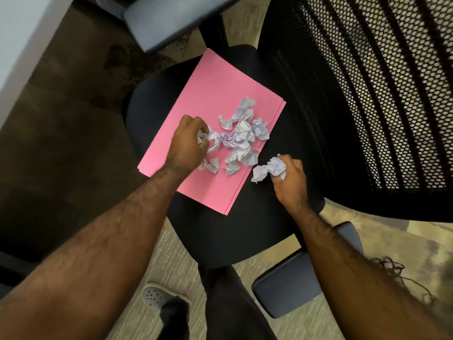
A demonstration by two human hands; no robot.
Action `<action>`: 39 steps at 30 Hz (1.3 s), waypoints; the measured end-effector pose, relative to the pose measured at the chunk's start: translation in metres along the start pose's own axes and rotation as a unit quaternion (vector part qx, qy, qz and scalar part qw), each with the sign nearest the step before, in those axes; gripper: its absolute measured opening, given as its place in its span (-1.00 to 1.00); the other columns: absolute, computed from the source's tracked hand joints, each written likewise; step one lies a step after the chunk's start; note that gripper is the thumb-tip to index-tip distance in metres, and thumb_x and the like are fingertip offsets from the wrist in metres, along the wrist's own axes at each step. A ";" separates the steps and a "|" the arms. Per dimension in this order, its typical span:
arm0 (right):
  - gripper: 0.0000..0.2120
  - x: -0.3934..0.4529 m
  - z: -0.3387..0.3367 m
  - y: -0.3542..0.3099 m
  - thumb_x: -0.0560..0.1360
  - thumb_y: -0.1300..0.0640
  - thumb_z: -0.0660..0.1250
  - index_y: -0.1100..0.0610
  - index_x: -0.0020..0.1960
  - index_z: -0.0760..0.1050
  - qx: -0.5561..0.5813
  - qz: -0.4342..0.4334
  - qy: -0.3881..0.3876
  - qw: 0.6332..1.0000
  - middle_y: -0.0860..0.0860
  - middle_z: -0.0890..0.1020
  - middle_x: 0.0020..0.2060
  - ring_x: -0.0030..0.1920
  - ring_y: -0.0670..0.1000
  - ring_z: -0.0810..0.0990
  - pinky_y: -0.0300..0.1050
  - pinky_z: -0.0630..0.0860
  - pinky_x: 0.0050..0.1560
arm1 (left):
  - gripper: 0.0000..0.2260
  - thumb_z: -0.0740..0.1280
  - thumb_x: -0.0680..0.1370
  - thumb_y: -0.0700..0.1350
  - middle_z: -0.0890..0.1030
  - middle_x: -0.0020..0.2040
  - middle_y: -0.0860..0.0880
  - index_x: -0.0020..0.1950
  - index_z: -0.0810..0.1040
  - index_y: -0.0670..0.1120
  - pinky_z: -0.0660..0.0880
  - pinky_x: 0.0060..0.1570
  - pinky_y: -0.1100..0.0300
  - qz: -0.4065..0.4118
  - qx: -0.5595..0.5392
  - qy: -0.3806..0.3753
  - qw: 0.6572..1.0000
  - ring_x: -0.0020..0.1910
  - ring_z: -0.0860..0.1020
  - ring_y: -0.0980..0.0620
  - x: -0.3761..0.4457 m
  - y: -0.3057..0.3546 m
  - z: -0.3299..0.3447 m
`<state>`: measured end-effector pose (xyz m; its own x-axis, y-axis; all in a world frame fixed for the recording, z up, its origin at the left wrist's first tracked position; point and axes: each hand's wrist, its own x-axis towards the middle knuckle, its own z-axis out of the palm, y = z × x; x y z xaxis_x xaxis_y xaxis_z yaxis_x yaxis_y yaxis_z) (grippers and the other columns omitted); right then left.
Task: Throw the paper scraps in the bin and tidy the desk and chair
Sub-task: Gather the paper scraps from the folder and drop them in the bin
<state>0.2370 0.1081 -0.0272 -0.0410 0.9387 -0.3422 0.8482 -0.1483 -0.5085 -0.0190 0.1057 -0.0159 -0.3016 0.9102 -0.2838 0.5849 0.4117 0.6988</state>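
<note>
A pink folder (213, 94) lies flat on the black seat of an office chair (152, 106). Several crumpled white paper scraps (241, 133) are heaped on the folder's near half. My left hand (187, 141) rests on the folder at the left edge of the heap, its fingers closed around a scrap. My right hand (290, 176) hovers over the seat just right of the folder, gripping a crumpled wad of paper (269, 169). No bin is in view.
The chair's black mesh backrest (372, 94) rises on the right. Grey armrests sit at the top (169, 18) and bottom right (291, 285). A white desk edge (17, 45) runs along the upper left. A tangled cable (397, 273) lies on the carpet.
</note>
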 end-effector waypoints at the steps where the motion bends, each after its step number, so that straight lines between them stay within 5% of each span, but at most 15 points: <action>1: -0.66 -0.003 -0.002 0.000 0.48 0.21 0.40 0.15 0.25 0.48 0.008 0.004 0.008 1.000 0.17 0.47 0.11 -0.05 -0.08 0.43 -0.66 0.26 -0.23 | -0.86 0.32 0.49 -0.28 0.44 0.02 0.00 -0.01 0.52 -0.08 0.29 -0.22 0.45 -0.006 -0.006 0.000 1.000 -0.05 0.43 0.05 -0.004 0.002 -0.004; 7: -0.67 -0.013 -0.012 -0.012 0.48 0.20 0.40 0.12 0.23 0.47 0.058 0.047 0.040 0.996 0.14 0.53 0.12 -0.03 -0.09 0.43 -0.51 0.27 -0.27 | -0.83 0.35 0.50 -0.28 0.46 0.01 0.02 -0.07 0.47 -0.03 0.28 -0.21 0.49 -0.039 -0.065 0.038 0.996 -0.01 0.44 0.08 -0.027 0.017 -0.026; 13: -0.66 -0.032 -0.005 -0.051 0.47 0.19 0.42 0.04 0.20 0.46 0.107 0.002 0.044 0.993 -0.03 0.47 0.05 -0.05 -0.12 0.47 -0.46 0.31 -0.22 | -0.83 0.37 0.50 -0.29 0.46 -0.05 0.06 -0.08 0.47 -0.03 0.43 -0.15 0.37 -0.054 -0.147 0.071 0.985 -0.04 0.49 0.05 -0.052 0.025 -0.050; 21: -0.68 -0.080 0.029 -0.118 0.49 0.20 0.41 0.12 0.22 0.46 0.184 -0.091 0.000 0.979 0.06 0.52 0.11 0.10 -0.07 0.49 -0.34 0.44 0.06 | -0.78 0.35 0.49 -0.28 0.55 -0.14 -0.09 -0.18 0.46 0.04 0.39 -0.42 0.34 -0.112 -0.277 0.103 0.949 -0.31 0.47 0.08 -0.107 -0.008 -0.094; 29: -0.75 -0.137 0.071 -0.166 0.49 0.21 0.38 0.06 0.13 0.44 0.171 -0.144 -0.044 0.974 0.10 0.56 0.05 0.06 0.10 0.54 0.09 0.53 0.11 | -0.73 0.36 0.45 -0.30 0.54 -0.23 0.02 -0.23 0.47 0.08 0.39 -0.39 0.36 -0.150 -0.331 0.165 0.917 -0.35 0.47 0.18 -0.197 -0.069 -0.134; 34: -0.76 -0.202 0.117 -0.200 0.50 0.24 0.35 0.02 0.11 0.44 0.145 -0.215 -0.128 0.957 0.09 0.54 0.07 0.03 -0.03 0.51 -0.24 0.42 -0.03 | -0.74 0.37 0.43 -0.29 0.59 -0.06 -0.12 -0.24 0.47 0.08 0.48 -0.23 0.16 -0.203 -0.327 0.218 0.897 -0.17 0.53 0.01 -0.274 -0.124 -0.159; 39: -0.70 -0.290 0.192 -0.232 0.45 0.41 0.34 0.19 0.14 0.49 0.098 -0.332 -0.225 0.911 0.07 0.49 0.06 0.06 -0.07 0.49 -0.47 0.34 0.05 | -0.76 0.39 0.44 -0.31 0.58 -0.04 -0.11 -0.20 0.48 0.03 0.37 -0.31 0.45 -0.280 -0.326 0.285 0.857 -0.23 0.48 0.14 -0.368 -0.206 -0.167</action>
<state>-0.0490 -0.1900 0.0381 -0.7605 0.6257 -0.1736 0.4478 0.3118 -0.8380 -0.1542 -0.3218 0.0538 -0.8249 0.3314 -0.4579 -0.2607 0.4957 0.8284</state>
